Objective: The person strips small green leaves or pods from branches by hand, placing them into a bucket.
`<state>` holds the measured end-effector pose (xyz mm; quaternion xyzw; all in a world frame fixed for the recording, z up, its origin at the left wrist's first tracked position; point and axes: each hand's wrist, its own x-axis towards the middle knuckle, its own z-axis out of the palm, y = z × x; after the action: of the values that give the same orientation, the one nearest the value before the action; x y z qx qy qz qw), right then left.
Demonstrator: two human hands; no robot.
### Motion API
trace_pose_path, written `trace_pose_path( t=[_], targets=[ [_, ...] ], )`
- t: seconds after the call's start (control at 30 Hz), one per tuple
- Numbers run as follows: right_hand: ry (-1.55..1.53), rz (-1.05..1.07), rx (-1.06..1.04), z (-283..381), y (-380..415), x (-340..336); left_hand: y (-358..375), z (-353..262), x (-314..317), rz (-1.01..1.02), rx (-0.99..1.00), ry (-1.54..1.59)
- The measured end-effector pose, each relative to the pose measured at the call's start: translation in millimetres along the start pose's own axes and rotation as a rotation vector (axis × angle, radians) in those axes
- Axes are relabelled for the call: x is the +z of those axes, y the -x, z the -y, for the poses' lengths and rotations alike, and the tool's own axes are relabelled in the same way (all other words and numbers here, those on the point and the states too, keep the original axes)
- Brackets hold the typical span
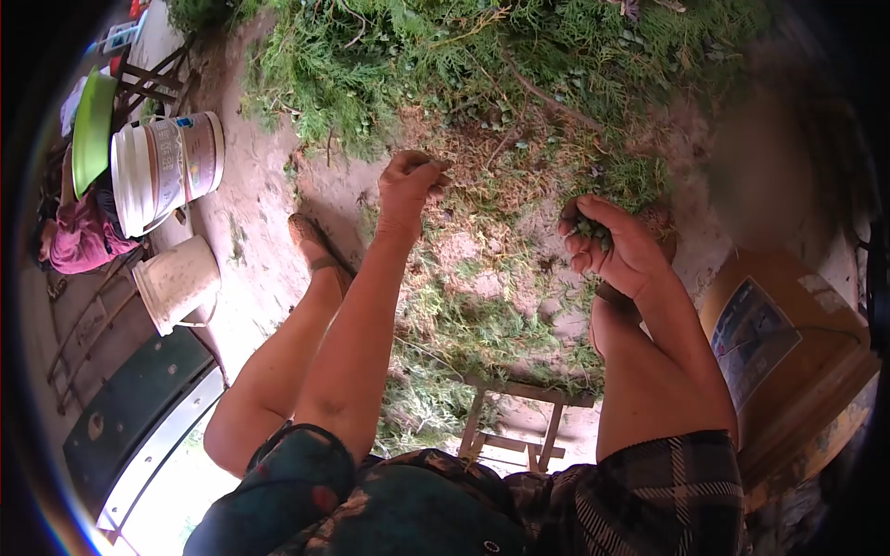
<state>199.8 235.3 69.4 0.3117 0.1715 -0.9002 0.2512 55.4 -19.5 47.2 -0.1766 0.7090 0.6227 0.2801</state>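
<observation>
My left hand (411, 185) is closed in a pinch above the ground litter, just below the pile of conifer branches (464, 65). Something tiny may be at its fingertips, too small to name. Palm partly up, my right hand (614, 243) curls around several small green cones (590, 229). Loose sprigs and brown litter (482, 204) cover the ground between the two hands. Similar blue-green cones show among the flat, feathery foliage of the pile.
A wooden stool frame (519, 426) stands between my legs. To the left are a white printed bucket (167, 171), a smaller pale bucket (178, 283), a green basin (93, 134) and a dark bench (139, 408). A large orange-brown container (788, 343) stands close on the right.
</observation>
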Motion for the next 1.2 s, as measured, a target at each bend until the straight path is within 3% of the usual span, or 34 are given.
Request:
trace_pose_path(
  t=[0.17, 0.23, 0.27, 0.4, 0.47, 0.57, 0.63, 0.67, 0.7, 0.83, 0.87, 0.9, 0.93, 0.97, 1.03, 1.07, 1.2],
  targets=[
    [-0.001, 0.023, -0.006, 0.9, -1.7, -0.2, -23.9, -3.6, -1.9, -0.126, 0.099, -0.188],
    [-0.015, 0.019, -0.002, 1.2, -0.8, 0.6, -37.0, -3.5, 3.4, -0.244, 0.368, -0.681],
    [-0.017, 0.01, -0.003, 1.3, -0.1, 1.2, -40.3, -0.6, 7.2, -0.296, 0.438, -0.782],
    [-0.026, 0.03, 0.0, 2.1, 1.7, -0.4, -48.0, 2.7, 12.8, -0.323, 0.341, -0.895],
    [-0.014, 0.002, -0.007, 0.7, 2.7, 3.3, -37.9, 4.9, 13.7, -0.372, 0.31, -0.751],
    [-0.038, -0.047, -0.001, -3.1, 1.6, 9.4, 21.1, -9.4, 47.8, -0.165, 0.301, -0.548],
    [-0.069, -0.066, 0.018, -6.9, 1.7, 10.4, 67.9, -16.3, 74.5, 0.12, 0.337, -0.516],
    [-0.144, -0.009, 0.031, -8.2, 1.5, 10.0, 82.9, -21.8, 83.1, 0.322, 0.456, -0.6],
    [-0.217, 0.047, 0.042, -8.8, 1.2, 8.9, 90.5, -20.0, 90.1, 0.468, 0.484, -0.448],
    [-0.249, 0.152, 0.105, -5.2, -1.3, -14.3, 63.3, -27.9, 93.7, 0.127, 0.322, -0.637],
    [-0.32, 0.245, 0.145, -7.5, -3.5, -19.5, 41.0, -14.8, 88.3, 0.082, 0.471, -0.689],
    [-0.392, 0.339, 0.184, -9.5, -4.4, -21.9, 27.4, -8.6, 90.1, 0.084, 0.468, -0.69],
    [-0.394, 0.338, 0.182, -10.0, -4.4, -21.6, 16.3, -3.9, 95.0, 0.042, 0.587, -0.838],
    [-0.349, 0.297, 0.154, -9.8, -4.4, -20.5, 7.5, 1.1, 98.8, 0.001, 0.708, -0.982],
    [-0.3, 0.248, 0.127, -8.6, -0.6, -18.2, -4.7, 15.7, 100.5, -0.01, 0.702, -1.079],
    [-0.172, 0.124, 0.092, -6.6, 2.0, -15.8, -8.6, 22.1, 101.2, -0.025, 0.697, -1.183],
    [0.006, -0.188, -0.007, -2.2, 11.3, 10.2, -8.3, 23.2, 94.6, -0.01, 0.681, -1.175]
  ],
)
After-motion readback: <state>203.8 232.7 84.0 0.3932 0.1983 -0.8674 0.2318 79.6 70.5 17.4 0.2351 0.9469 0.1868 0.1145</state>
